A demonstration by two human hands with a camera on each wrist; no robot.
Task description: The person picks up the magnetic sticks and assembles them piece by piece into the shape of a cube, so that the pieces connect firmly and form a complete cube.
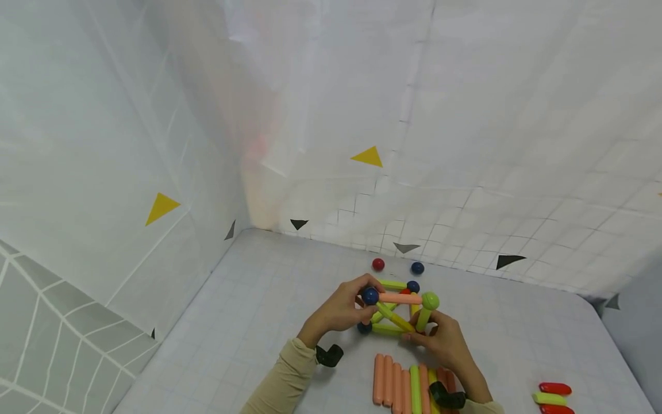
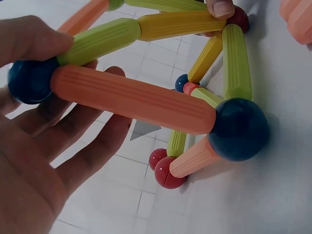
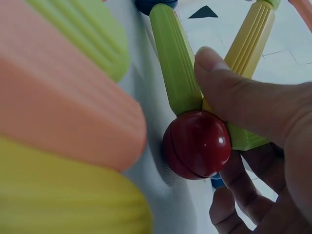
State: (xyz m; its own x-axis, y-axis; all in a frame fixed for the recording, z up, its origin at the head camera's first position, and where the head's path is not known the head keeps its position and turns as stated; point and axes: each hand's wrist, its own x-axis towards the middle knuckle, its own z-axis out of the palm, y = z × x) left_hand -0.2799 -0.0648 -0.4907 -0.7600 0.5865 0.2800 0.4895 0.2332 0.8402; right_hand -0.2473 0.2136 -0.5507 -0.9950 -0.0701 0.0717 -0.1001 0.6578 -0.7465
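Observation:
A toy building frame of ribbed sticks and balls stands on the table in the head view. My left hand (image 1: 341,305) pinches its raised blue ball (image 1: 370,296), the thumb lying on the adjoining green stick (image 2: 102,40). An orange stick (image 1: 400,298) runs from that ball to a green ball (image 1: 430,300); another orange stick (image 2: 131,100) slopes down to a lower blue ball (image 2: 241,129). My right hand (image 1: 442,339) grips the lower near corner, its thumb across the sticks beside a red ball (image 3: 196,145), which its fingers partly hide in the head view.
Several loose sticks lie in a row (image 1: 397,382) nearest me, mostly orange, partly under my right wrist. Short red and green pieces (image 1: 550,398) lie far right. A loose red ball (image 1: 378,264) and a blue ball (image 1: 417,268) sit behind the frame, near the back wall sheet (image 1: 465,144).

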